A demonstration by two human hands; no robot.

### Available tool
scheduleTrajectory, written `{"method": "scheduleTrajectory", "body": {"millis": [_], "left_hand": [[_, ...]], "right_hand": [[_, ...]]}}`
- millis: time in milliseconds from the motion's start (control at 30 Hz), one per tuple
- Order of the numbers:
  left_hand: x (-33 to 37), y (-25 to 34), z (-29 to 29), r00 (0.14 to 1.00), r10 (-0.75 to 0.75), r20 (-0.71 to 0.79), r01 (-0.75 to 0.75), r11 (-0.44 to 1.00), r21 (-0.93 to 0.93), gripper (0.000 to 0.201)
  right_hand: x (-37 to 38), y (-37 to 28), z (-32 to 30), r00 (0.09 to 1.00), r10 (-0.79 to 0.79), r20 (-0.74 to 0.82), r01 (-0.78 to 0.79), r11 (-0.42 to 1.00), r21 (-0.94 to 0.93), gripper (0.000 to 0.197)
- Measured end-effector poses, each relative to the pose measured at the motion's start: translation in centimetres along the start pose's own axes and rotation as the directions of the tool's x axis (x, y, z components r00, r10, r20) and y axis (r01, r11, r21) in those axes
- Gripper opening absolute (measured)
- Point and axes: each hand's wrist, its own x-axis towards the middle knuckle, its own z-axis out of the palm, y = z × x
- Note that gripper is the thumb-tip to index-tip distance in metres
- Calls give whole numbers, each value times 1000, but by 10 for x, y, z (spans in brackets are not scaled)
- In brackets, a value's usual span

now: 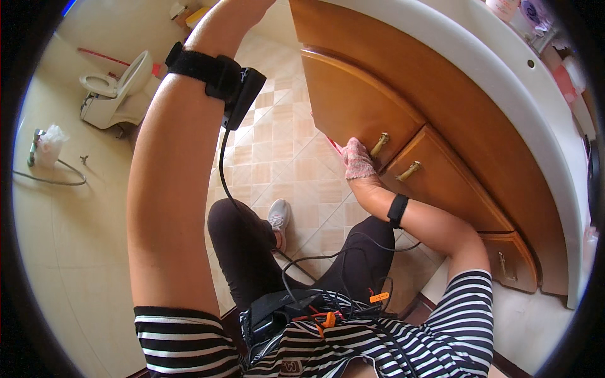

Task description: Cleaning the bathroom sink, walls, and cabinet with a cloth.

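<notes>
My left arm (173, 157) reaches up past the top edge of the head view, and its hand is out of sight. My right hand (360, 165) is at the lower corner of a wooden cabinet door (353, 94), beside its brass handle (379, 145). A pink-and-white cloth (357, 157) covers most of this hand, which is closed on it. Pink edges of fabric show along the door's left border. The door hides most of the fingers.
A white basin counter (504, 69) curves above the wooden cabinet. Another cabinet door (447, 176) and a small drawer (504, 258) are beside my right arm. A white toilet (120, 94) stands far left. Black cables (296, 261) hang over my lap, above a tiled floor (309, 183).
</notes>
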Motion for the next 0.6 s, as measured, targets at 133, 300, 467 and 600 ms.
{"method": "scheduleTrajectory", "body": {"millis": [133, 300, 467, 600], "left_hand": [[-2, -11, -2, 998, 61, -4, -57, 956, 289, 39], [-5, 10, -8, 961, 171, 216, -276, 635, 722, 36], [-7, -1, -2, 991, -125, -41, 87, 853, -514, 27], [-38, -33, -10, 941, -338, 29, 243, 611, -754, 27]], "right_hand": [[-21, 39, -22, 936, 346, -63, -319, 910, 265, 13], [-25, 90, -29, 943, 330, -30, -261, 796, 547, 18], [23, 47, -4, 949, 98, 299, -314, 384, 868, 10], [50, 53, -68, 430, 257, 865, -708, -499, 500, 24]]}}
